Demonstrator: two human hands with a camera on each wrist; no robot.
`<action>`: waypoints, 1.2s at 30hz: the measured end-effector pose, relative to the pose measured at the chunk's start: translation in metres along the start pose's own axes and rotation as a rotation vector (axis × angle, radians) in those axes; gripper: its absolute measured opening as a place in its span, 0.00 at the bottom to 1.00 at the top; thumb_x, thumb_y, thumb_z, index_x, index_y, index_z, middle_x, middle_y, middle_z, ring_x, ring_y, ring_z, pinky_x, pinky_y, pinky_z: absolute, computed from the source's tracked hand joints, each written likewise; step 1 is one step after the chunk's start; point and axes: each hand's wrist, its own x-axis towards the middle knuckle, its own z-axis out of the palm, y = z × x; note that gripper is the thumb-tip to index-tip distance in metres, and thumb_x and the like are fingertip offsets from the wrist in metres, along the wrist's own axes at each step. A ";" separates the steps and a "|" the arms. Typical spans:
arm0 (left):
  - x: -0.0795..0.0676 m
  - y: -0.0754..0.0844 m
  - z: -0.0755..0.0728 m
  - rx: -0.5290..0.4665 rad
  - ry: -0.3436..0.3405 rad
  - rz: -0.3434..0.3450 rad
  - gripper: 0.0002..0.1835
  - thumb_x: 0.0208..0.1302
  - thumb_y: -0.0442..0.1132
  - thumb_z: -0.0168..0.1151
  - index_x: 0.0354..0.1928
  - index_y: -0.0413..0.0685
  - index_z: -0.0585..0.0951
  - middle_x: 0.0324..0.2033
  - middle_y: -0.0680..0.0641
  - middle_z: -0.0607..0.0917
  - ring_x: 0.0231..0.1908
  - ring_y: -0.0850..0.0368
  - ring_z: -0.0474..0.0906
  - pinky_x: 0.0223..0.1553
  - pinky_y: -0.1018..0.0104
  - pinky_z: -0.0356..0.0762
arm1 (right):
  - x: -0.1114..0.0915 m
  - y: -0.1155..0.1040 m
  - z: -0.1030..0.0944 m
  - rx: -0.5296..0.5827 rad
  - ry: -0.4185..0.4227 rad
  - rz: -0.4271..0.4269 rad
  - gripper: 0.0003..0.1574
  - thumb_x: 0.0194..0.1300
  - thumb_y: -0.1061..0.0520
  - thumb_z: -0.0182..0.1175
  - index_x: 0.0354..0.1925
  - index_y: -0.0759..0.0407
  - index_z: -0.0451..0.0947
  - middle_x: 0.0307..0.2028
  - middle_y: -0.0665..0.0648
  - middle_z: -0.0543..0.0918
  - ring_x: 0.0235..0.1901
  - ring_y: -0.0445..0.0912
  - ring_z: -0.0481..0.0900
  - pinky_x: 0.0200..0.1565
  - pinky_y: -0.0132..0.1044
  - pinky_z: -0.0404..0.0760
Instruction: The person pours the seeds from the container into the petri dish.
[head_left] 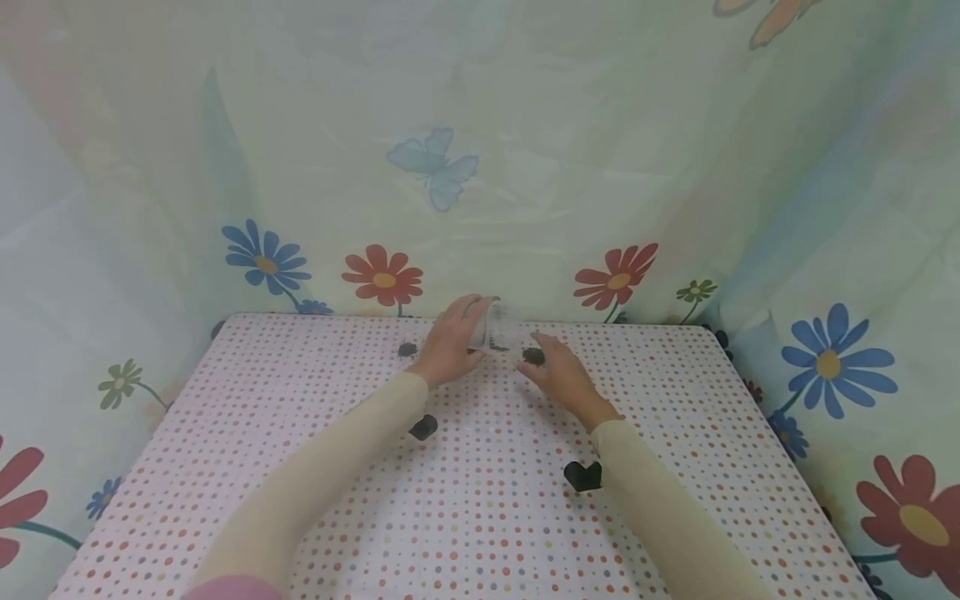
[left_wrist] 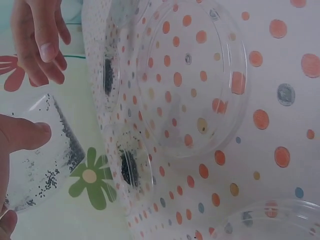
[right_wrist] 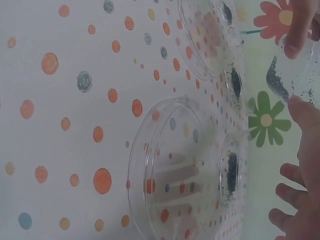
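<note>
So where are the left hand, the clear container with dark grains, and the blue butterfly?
Left hand [head_left: 447, 343]: head view, back of the hand.
Clear container with dark grains [left_wrist: 44, 159]: left wrist view, its see-through side.
Blue butterfly [head_left: 431, 169]: head view, where its wings meet.

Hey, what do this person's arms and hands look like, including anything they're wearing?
The left hand and right hand show no gloves. The left sleeve and right sleeve are long, plain and cream, ending around the wrists. Some pink shows near the left sleeve's upper end.
</note>
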 end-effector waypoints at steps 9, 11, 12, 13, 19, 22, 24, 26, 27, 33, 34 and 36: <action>-0.009 -0.005 -0.009 -0.005 -0.032 -0.049 0.49 0.53 0.41 0.73 0.73 0.52 0.56 0.71 0.46 0.62 0.72 0.50 0.57 0.73 0.53 0.58 | -0.002 -0.004 0.000 -0.033 -0.008 0.010 0.46 0.68 0.38 0.56 0.73 0.57 0.53 0.73 0.62 0.60 0.72 0.59 0.57 0.71 0.57 0.59; -0.011 -0.007 -0.011 -0.016 -0.026 -0.053 0.49 0.52 0.41 0.73 0.73 0.52 0.56 0.70 0.45 0.62 0.72 0.50 0.57 0.73 0.52 0.59 | -0.003 -0.005 -0.001 -0.036 -0.007 0.008 0.46 0.68 0.39 0.56 0.73 0.57 0.54 0.73 0.62 0.60 0.72 0.59 0.58 0.71 0.57 0.59; -0.012 -0.008 -0.012 -0.025 -0.022 -0.056 0.48 0.52 0.41 0.73 0.73 0.52 0.57 0.70 0.44 0.63 0.72 0.50 0.58 0.73 0.51 0.59 | -0.003 -0.005 -0.001 -0.034 -0.006 0.006 0.45 0.68 0.39 0.56 0.73 0.56 0.54 0.73 0.62 0.60 0.72 0.58 0.58 0.71 0.56 0.59; -0.012 -0.008 -0.012 -0.027 -0.018 -0.056 0.48 0.52 0.41 0.73 0.73 0.52 0.57 0.70 0.44 0.63 0.71 0.49 0.58 0.72 0.51 0.59 | -0.004 -0.006 -0.001 -0.032 -0.005 0.002 0.45 0.68 0.39 0.56 0.73 0.56 0.54 0.73 0.62 0.60 0.72 0.58 0.58 0.71 0.56 0.59; -0.018 -0.014 -0.015 -0.032 -0.012 -0.063 0.48 0.52 0.41 0.73 0.73 0.52 0.57 0.71 0.45 0.62 0.72 0.50 0.58 0.73 0.52 0.58 | -0.006 -0.010 -0.002 -0.036 -0.007 -0.016 0.45 0.68 0.40 0.56 0.73 0.56 0.54 0.72 0.62 0.61 0.72 0.58 0.58 0.71 0.56 0.60; -0.020 -0.016 -0.017 -0.036 -0.007 -0.068 0.49 0.51 0.40 0.73 0.73 0.52 0.57 0.71 0.45 0.62 0.72 0.49 0.58 0.73 0.51 0.58 | -0.007 -0.011 -0.002 -0.043 -0.005 -0.026 0.45 0.68 0.39 0.56 0.73 0.56 0.54 0.72 0.62 0.61 0.72 0.57 0.59 0.71 0.55 0.60; -0.021 -0.017 -0.018 -0.033 -0.004 -0.069 0.49 0.50 0.39 0.73 0.73 0.52 0.57 0.71 0.45 0.63 0.72 0.49 0.58 0.73 0.51 0.59 | -0.007 -0.012 -0.002 -0.044 -0.008 -0.030 0.44 0.68 0.39 0.56 0.73 0.56 0.54 0.72 0.62 0.61 0.72 0.57 0.59 0.71 0.55 0.60; -0.023 -0.017 -0.020 -0.027 0.001 -0.068 0.49 0.50 0.39 0.73 0.73 0.51 0.57 0.70 0.44 0.63 0.71 0.48 0.58 0.72 0.51 0.59 | -0.007 -0.013 -0.003 -0.045 -0.010 -0.032 0.44 0.68 0.39 0.56 0.73 0.56 0.54 0.72 0.62 0.61 0.72 0.58 0.58 0.71 0.55 0.60; -0.023 -0.017 -0.021 -0.027 0.004 -0.066 0.49 0.50 0.39 0.74 0.73 0.51 0.57 0.70 0.44 0.63 0.71 0.48 0.58 0.72 0.51 0.59 | -0.007 -0.014 -0.003 -0.044 -0.012 -0.032 0.44 0.68 0.39 0.56 0.73 0.56 0.54 0.72 0.62 0.61 0.72 0.58 0.58 0.71 0.55 0.60; -0.027 -0.020 -0.023 -0.015 0.019 -0.052 0.49 0.51 0.41 0.74 0.73 0.49 0.57 0.69 0.44 0.64 0.70 0.48 0.60 0.72 0.52 0.60 | -0.007 -0.016 -0.002 -0.042 -0.012 -0.043 0.43 0.68 0.40 0.56 0.72 0.57 0.56 0.72 0.62 0.61 0.72 0.58 0.58 0.72 0.55 0.59; -0.027 -0.020 -0.023 -0.016 0.022 -0.049 0.49 0.51 0.41 0.74 0.73 0.49 0.57 0.69 0.44 0.64 0.70 0.48 0.60 0.72 0.52 0.61 | -0.007 -0.016 -0.002 -0.045 -0.011 -0.044 0.43 0.68 0.40 0.56 0.72 0.57 0.56 0.72 0.62 0.61 0.72 0.58 0.58 0.72 0.55 0.59; -0.028 -0.021 -0.024 -0.021 0.024 -0.049 0.48 0.51 0.41 0.73 0.73 0.49 0.57 0.69 0.44 0.64 0.70 0.48 0.60 0.72 0.52 0.61 | -0.007 -0.017 -0.002 -0.045 -0.008 -0.043 0.43 0.68 0.40 0.56 0.72 0.57 0.57 0.72 0.62 0.61 0.72 0.57 0.59 0.72 0.55 0.59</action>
